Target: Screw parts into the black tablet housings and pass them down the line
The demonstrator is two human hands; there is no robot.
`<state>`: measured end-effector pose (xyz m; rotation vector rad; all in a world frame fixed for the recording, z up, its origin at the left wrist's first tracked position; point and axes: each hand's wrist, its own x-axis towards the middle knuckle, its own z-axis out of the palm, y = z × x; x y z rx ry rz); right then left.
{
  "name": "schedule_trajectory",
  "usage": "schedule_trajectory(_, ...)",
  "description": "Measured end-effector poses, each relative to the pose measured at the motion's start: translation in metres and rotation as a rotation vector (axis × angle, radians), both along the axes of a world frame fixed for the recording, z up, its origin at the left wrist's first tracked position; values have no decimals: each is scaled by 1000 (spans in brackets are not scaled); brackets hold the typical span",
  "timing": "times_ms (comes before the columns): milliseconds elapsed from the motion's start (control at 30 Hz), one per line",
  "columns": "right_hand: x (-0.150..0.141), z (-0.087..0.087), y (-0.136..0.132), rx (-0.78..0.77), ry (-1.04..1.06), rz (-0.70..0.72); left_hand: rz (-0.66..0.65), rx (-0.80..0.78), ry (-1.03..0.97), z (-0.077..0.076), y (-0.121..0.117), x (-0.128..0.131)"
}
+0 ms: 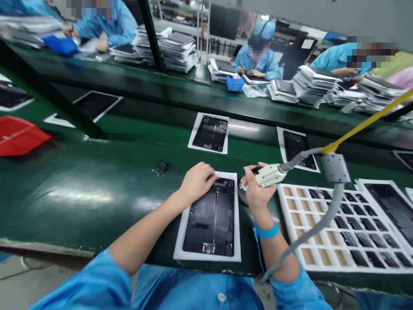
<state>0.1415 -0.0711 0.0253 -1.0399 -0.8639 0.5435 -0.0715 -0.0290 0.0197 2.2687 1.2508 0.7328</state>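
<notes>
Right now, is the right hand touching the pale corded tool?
Touching: the head view shows the right hand wrapped around the pale corded tool.

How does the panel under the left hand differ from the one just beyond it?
The left hand covers the near panel's upper left corner; the far panel has no hand over it.
The near panel looks larger in this view, the far panel smaller.
Both are dark and lie on white sheets.
</notes>
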Motion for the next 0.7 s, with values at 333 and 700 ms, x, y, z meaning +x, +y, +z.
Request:
schedule_trajectory(333,31,1,-37,9,-265,-1,582,-974,-447,8,-109,-109)
schedule_trajectory(700,22,17,-35,192,-405,-11,377,-980,-205,18,-78,-93)
